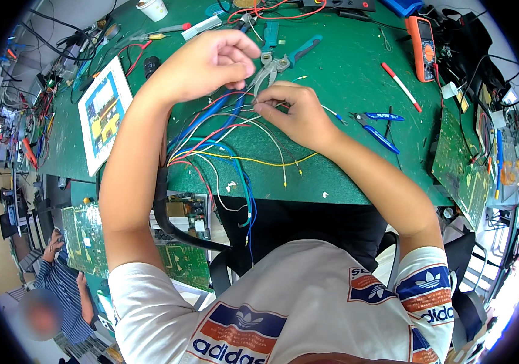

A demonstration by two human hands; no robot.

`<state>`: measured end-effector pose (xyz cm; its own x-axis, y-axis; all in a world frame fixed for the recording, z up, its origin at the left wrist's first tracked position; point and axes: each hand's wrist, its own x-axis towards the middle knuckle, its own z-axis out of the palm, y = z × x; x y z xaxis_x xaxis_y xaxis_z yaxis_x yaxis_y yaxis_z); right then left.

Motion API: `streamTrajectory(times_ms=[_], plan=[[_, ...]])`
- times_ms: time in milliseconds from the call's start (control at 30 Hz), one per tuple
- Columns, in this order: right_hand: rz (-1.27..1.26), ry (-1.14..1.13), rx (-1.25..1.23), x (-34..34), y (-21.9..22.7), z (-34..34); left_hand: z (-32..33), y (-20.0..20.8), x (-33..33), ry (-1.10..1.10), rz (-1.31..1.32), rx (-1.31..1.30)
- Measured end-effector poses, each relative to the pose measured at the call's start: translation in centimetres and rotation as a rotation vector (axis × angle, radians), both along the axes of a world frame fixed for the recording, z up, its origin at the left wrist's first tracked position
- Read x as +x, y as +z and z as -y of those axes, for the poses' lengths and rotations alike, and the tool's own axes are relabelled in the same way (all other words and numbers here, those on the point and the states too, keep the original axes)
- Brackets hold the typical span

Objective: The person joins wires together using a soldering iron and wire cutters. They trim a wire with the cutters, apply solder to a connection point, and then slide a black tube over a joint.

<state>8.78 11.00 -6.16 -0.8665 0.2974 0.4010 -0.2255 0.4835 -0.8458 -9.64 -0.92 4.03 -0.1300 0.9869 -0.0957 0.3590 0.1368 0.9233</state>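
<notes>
A bundle of thin coloured wires (pixel 202 142) fans out over the green table (pixel 344 167) from a thick black cable (pixel 161 197). My right hand (pixel 296 115) is closed in a pinch, thumb and forefinger on a thin wire near the far ends of the bundle. Just to its left and farther away, my left hand (pixel 214 64) hovers over the wires; its fingers are loosely bent and apart, with nothing visible in them. Beyond both hands lie pliers with teal handles (pixel 274 59), their jaws pointing toward the wires. Blue-handled cutters (pixel 378 128) rest right of my right hand.
An orange multimeter (pixel 423 51) and a red-and-white marker (pixel 401 87) are at the far right. Green circuit boards (pixel 463 167) lean by the right edge. A printed picture card (pixel 105 115) lies left of my left forearm, and a paper cup (pixel 152 9) stands behind. Another person (pixel 65 285) sits lower left.
</notes>
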Motion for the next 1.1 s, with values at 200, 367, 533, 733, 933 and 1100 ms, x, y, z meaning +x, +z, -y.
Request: streamTrajectory(times_ms=[200, 367, 533, 733, 933, 1100], plan=[[-0.016, 0.027, 0.038, 0.5, 0.5, -0.1, 3.7, -0.6, 1.3, 0.126, -0.348, -0.018], [-0.161, 0.087, 0.252, 0.8, 0.1, -0.6, 4.0, -2.2, 2.9, -0.122, -0.641, 0.007], [-0.173, 0.142, 0.273, 0.3, 0.0, -0.7, 3.6, -3.2, 2.5, -0.081, -0.665, 0.072], [-0.144, -0.143, 1.109, 3.6, 1.3, -7.0, 4.4, -3.7, 2.1, 0.176, -0.463, -0.033], [-0.119, -0.335, 0.852, 7.8, 6.2, -13.6, 3.7, -3.7, 2.8, 0.236, -0.447, -0.036], [0.226, 0.047, 0.417, 6.3, 8.3, -5.4, 4.9, -3.2, 3.9, 0.121, -0.605, 0.044]])
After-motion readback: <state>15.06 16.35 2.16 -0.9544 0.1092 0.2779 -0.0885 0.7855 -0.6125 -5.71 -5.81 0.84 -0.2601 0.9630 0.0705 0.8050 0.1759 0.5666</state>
